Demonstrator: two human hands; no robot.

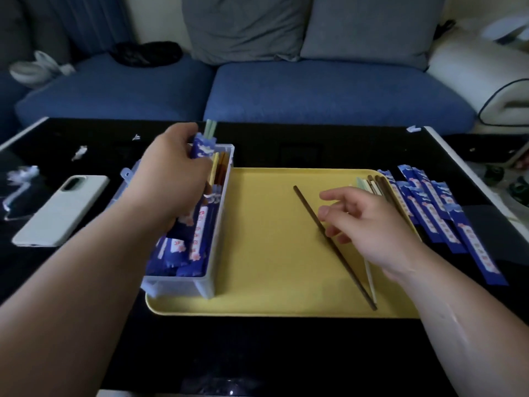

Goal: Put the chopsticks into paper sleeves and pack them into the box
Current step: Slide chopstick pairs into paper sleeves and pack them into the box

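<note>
A clear plastic box [220, 224] stands on the left part of the yellow tray [266, 239], filled with several sleeved chopsticks. My left hand [171, 173] grips a blue sleeved pair [203, 147] over the box's far end, pale green tips sticking out of the sleeve. My right hand [369, 224] hovers with relaxed fingers over a dark brown chopstick [312, 216] lying diagonally on the tray; a white chopstick [370, 279] pokes out below the wrist. Loose chopsticks [375, 184] lie at the tray's far right. Empty blue paper sleeves [435, 213] are spread on the table right of the tray.
A white phone [61, 206] lies on the black table left of the box. Paper scraps [21, 174] sit at the far left. A blue sofa [315, 90] with grey cushions runs behind the table. White bedding [486, 70] is at the right.
</note>
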